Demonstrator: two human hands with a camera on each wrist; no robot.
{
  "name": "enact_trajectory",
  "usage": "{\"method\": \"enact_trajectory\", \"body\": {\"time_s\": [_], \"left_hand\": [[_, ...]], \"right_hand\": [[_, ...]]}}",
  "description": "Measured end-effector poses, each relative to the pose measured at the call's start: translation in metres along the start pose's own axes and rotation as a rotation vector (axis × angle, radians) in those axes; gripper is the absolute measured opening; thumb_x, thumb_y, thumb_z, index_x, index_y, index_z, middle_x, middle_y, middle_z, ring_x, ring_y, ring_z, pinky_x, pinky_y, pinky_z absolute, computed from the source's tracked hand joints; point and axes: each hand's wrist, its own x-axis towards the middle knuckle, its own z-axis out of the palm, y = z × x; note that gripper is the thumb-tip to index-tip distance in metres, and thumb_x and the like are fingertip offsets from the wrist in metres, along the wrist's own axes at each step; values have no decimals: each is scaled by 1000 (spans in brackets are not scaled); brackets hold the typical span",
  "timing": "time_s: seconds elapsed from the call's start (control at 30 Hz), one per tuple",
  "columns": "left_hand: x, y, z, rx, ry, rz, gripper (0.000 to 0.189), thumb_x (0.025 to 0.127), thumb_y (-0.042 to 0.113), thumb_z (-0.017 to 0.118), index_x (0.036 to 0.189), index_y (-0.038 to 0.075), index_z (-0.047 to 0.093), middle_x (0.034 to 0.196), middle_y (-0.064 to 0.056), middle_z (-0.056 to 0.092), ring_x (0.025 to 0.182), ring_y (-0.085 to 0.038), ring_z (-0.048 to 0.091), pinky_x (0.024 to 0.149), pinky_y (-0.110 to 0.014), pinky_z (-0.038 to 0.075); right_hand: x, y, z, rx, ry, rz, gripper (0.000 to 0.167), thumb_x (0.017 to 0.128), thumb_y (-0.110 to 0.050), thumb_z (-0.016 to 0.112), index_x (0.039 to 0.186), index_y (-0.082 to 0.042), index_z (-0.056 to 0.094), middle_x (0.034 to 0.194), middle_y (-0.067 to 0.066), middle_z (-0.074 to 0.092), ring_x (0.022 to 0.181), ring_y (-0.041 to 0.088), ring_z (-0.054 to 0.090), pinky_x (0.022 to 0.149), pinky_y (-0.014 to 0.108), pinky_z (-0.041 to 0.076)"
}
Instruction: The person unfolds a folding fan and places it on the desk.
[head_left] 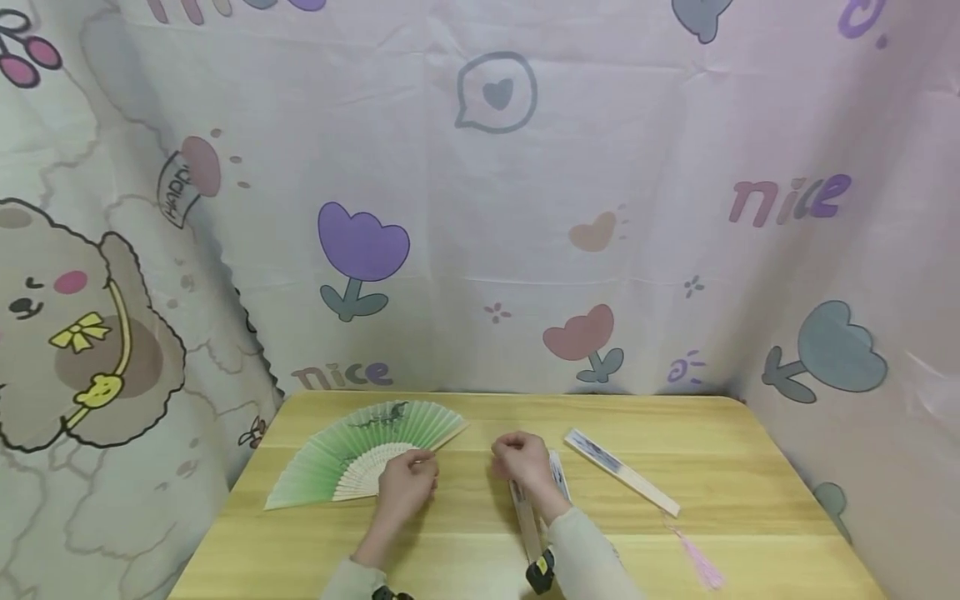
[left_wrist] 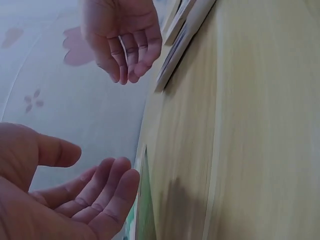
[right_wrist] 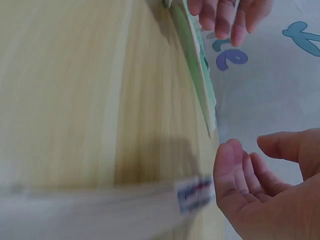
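My left hand (head_left: pixel 407 482) hovers over the ribbed part of a spread green folding fan (head_left: pixel 315 462) on the left of the table. Its fingers are loosely bent with nothing between them, as the left wrist view shows. To the right, my right hand (head_left: pixel 523 460) is held above two folded fans. One folded fan (head_left: pixel 527 525) lies below the palm and forearm; the other folded fan (head_left: pixel 558 472) shows partly behind the wrist. In the right wrist view the right hand's thumb and fingers (right_wrist: pixel 227 172) stand apart, holding nothing, beside a blurred folded fan (right_wrist: pixel 100 212).
A third folded fan (head_left: pixel 622 472) lies slanting on the right side of the wooden table (head_left: pixel 465 533), with a pink tassel (head_left: pixel 699 560) trailing toward the front. A printed curtain (head_left: pixel 480 192) hangs behind the table and along both sides.
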Motion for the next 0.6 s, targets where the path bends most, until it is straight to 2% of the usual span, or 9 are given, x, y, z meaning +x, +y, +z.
{"method": "enact_trajectory", "body": {"time_s": [0.13,0.23,0.4,0.6], "left_hand": [[1,2,14,69,-52,70,30,96,10,67,119,-10,71,93,-21,78,67,-19,72,55,-24,56],[1,2,23,101,-89,99,31,97,11,68,119,-10,71,93,-19,79,69,-18,72,58,-27,57],[0,3,40,139,-117,103,31,96,13,69,118,-9,72,97,-19,78,78,-22,72,62,-29,59],[-1,5,57,156,-135,123,30,94,12,70,115,-8,73,98,-20,78,82,-26,74,63,-30,61]], "right_hand": [[-6,5,-13,-61,8,-41,20,99,-9,67,110,7,71,87,17,74,69,23,71,61,32,66],[-9,7,-19,-100,23,-73,19,96,-6,68,108,8,72,81,15,73,63,16,67,55,26,63],[-15,11,-26,-169,25,-138,17,92,-2,69,103,11,72,76,10,72,59,10,63,52,22,58],[-23,16,-32,-220,45,-180,14,90,0,70,98,11,73,76,13,74,59,15,68,52,23,59]]}}
